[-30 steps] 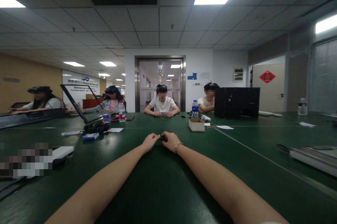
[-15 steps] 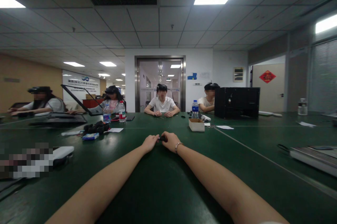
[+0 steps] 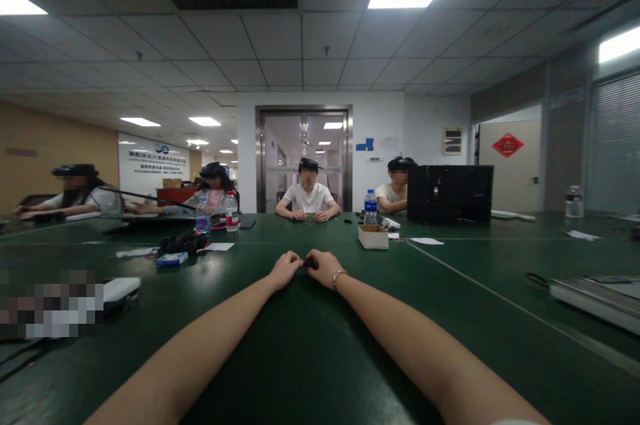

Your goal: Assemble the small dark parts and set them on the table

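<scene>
Both my hands are close together over the green table (image 3: 310, 345), nearly fingertip to fingertip. My right hand (image 3: 326, 268), with a bracelet at the wrist, is closed on a small black object (image 3: 311, 263); its exact kind is too small and dark to tell. The fingers of my left hand (image 3: 285, 269) are pinched together at the left end of that object. Whatever lies between these left fingertips is too small to make out.
An open cardboard box (image 3: 373, 237) and a blue-labelled bottle (image 3: 370, 208) stand ahead on the right. Ahead on the left are a blue-and-white packet (image 3: 172, 259), dark gear (image 3: 183, 242) and a red-labelled bottle (image 3: 232, 212). Several people sit across the table. A black case (image 3: 450, 194) stands far right.
My left fingers have shifted very slightly, while my right hand keeps its place on the black object. At the far left, a black frame that stood tilted up has been lowered.
</scene>
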The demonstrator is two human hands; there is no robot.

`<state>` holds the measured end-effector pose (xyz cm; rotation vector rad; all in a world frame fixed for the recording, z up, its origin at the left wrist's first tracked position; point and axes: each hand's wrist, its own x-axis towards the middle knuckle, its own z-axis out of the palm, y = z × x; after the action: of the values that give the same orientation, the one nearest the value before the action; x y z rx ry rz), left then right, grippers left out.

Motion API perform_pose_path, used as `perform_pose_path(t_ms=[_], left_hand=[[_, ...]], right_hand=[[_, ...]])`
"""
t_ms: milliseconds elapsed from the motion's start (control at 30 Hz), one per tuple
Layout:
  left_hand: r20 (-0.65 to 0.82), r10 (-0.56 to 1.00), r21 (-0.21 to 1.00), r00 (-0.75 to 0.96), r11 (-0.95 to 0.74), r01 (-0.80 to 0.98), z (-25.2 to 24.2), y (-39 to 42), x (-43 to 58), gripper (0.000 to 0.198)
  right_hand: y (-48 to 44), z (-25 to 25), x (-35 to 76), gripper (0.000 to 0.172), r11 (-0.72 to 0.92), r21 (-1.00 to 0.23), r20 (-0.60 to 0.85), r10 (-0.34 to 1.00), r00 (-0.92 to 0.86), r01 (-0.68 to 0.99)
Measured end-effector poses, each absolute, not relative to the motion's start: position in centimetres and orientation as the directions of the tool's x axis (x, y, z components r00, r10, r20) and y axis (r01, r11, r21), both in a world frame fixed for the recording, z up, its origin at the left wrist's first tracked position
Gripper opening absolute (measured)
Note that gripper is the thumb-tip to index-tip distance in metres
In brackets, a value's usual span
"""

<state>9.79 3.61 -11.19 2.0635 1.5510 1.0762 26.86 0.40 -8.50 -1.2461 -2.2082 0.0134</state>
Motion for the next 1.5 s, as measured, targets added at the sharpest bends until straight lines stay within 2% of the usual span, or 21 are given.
perform_pose_path(t_ms=[133,367,600,800,1000,1167,1367,1500], left_hand=[[0.320,0.934,0.665,0.161,-0.342,0.664,-11.2,3.5,9.7,0.046],[0.339,0.931,0.674,0.135,-0.340,0.656,-11.2,3.6,9.7,0.030],[0.332,0.934,0.676,0.134,-0.335,0.657,-11.1,3.0,9.7,0.041],[0.370,0.918,0.686,0.145,-0.375,0.623,-11.1,3.0,9.8,0.033],[0.308,0.939,0.617,0.155,-0.321,0.718,-10.9,2.8,9.9,0.053],[0.332,0.932,0.629,0.149,-0.336,0.702,-10.8,2.5,9.8,0.037],[0.313,0.934,0.615,0.173,-0.338,0.712,-10.8,2.6,9.7,0.050],[0.318,0.933,0.617,0.168,-0.338,0.710,-10.8,2.6,9.7,0.039]], right_hand=[[0.3,-8.4,26.8,0.027,0.559,-0.298,0.483,0.787,-0.383,0.774],[-0.1,-8.2,26.8,0.027,0.571,-0.291,0.469,0.784,-0.406,0.767],[0.2,-8.4,26.9,0.027,0.560,-0.307,0.476,0.790,-0.385,0.770],[0.1,-8.3,26.9,0.027,0.556,-0.308,0.466,0.796,-0.386,0.772],[0.2,-8.4,26.8,0.029,0.548,-0.300,0.467,0.798,-0.381,0.781],[0.4,-8.5,26.9,0.028,0.554,-0.306,0.465,0.797,-0.386,0.774],[0.1,-8.3,26.8,0.028,0.545,-0.316,0.464,0.803,-0.374,0.777],[0.0,-8.3,26.8,0.026,0.551,-0.318,0.471,0.798,-0.376,0.771]])
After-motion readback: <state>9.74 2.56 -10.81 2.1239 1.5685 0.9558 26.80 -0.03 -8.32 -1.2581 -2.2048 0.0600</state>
